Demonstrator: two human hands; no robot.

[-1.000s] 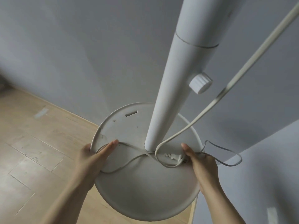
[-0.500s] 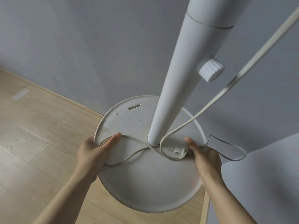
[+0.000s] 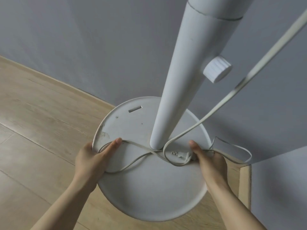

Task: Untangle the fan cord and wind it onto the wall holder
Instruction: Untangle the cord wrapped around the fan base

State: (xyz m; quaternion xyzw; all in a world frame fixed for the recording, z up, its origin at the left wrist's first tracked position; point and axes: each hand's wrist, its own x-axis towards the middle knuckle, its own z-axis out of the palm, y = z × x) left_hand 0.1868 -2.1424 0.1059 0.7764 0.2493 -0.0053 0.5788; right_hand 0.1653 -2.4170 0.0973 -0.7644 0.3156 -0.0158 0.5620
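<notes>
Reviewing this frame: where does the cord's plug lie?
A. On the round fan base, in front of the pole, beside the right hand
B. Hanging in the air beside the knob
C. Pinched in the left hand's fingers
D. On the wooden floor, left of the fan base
A: the plug lies flat on the fan base, just in front of the pole, with the right hand at its cord end.

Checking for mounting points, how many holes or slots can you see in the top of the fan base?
3: a rectangular slot near the far rim, a small round hole to its left, and a tiny hole just nearer. The pole, cord or hands could hide others.
</notes>
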